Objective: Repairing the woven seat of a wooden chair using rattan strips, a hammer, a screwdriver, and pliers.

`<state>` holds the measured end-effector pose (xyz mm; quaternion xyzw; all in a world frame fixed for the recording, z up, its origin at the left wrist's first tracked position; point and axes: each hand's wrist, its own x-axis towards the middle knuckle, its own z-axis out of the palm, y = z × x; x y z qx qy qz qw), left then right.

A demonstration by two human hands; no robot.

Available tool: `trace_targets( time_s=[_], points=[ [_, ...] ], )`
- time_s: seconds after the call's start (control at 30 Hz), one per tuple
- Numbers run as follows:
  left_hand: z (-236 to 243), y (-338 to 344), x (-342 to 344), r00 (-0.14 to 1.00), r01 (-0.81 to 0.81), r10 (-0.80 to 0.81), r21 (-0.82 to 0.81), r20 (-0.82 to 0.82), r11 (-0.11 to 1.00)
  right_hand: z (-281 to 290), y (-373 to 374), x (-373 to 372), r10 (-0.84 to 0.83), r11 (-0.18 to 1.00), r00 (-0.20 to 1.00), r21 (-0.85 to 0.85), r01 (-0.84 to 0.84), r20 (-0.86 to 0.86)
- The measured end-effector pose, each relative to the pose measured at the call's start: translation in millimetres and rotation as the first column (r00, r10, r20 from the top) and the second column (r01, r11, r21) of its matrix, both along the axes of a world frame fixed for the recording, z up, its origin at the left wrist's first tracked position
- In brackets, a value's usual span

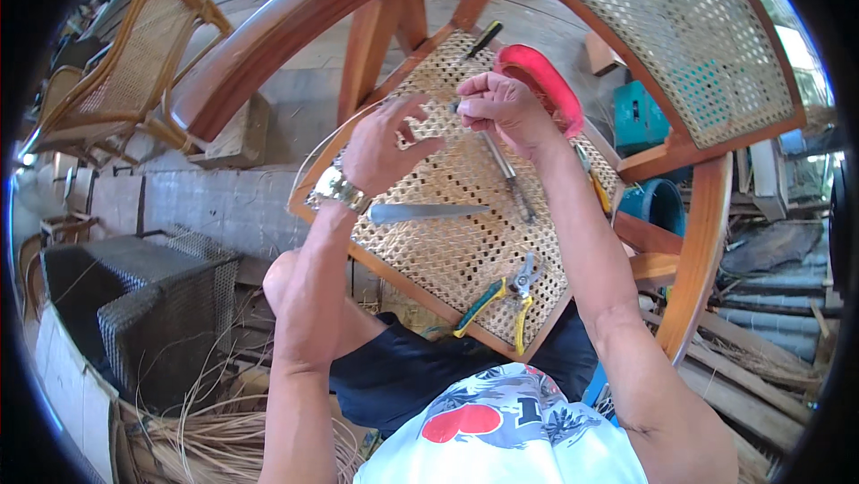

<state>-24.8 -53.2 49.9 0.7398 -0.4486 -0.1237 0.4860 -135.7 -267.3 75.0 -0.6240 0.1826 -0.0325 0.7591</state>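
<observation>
Over a woven cane seat panel (412, 260) in a wooden frame, my left hand (385, 144) has its fingers curved and apart, with nothing visible between them. My right hand (497, 108) is pinched around something small and dark, too hidden to name. Below it a long metal tool (506, 171) lies on the cane. A flat metal blade (420, 213) lies under my left hand, and yellow-green cutters (523, 283) rest near the front corner. A black-yellow handled tool (486, 38) and a red tray (559, 95) are at the back, with another handled tool (598, 189) to the right.
The wooden chair frame (711, 242) arches around the seat. Rattan chairs (116, 99) and a dark woven seat (116, 305) stand left, loose cane strands (206, 430) below them. A teal box (640, 117), blue bucket (649, 211) and stacked boards (743, 386) are right.
</observation>
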Motion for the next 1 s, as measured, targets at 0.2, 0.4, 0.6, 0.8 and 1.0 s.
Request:
trace_targets(
  time_s=[0.2, 0.4, 0.6, 0.8, 1.0],
  points=[
    [0, 5, 4, 0.994, 0.061, -0.06, -0.015, 0.091, 0.998, -11, 42, 22, 0.125, 0.992, 0.992, 0.001, -0.125, 0.004],
    [-4, 11, 8, 0.983, 0.051, -0.066, 0.085, 0.173, 0.995, -19, 51, 28, 0.141, 0.989, 0.99, -0.045, -0.14, 0.024],
    [3, 16, 11, 0.989, 0.074, -0.073, -0.007, 0.128, 0.997, -15, 52, 24, 0.152, 0.988, 0.988, 0.035, -0.153, 0.028],
    [8, 23, 7, 0.993, 0.112, -0.117, -0.118, -0.034, 0.987, -7, 42, 16, 0.197, 0.955, 0.98, 0.228, -0.191, -0.003],
    [-2, 25, 1, 0.993, 0.097, -0.098, -0.023, -0.064, 0.995, -8, 36, 18, 0.368, 0.923, 0.925, -0.082, -0.376, -0.091]
  ],
)
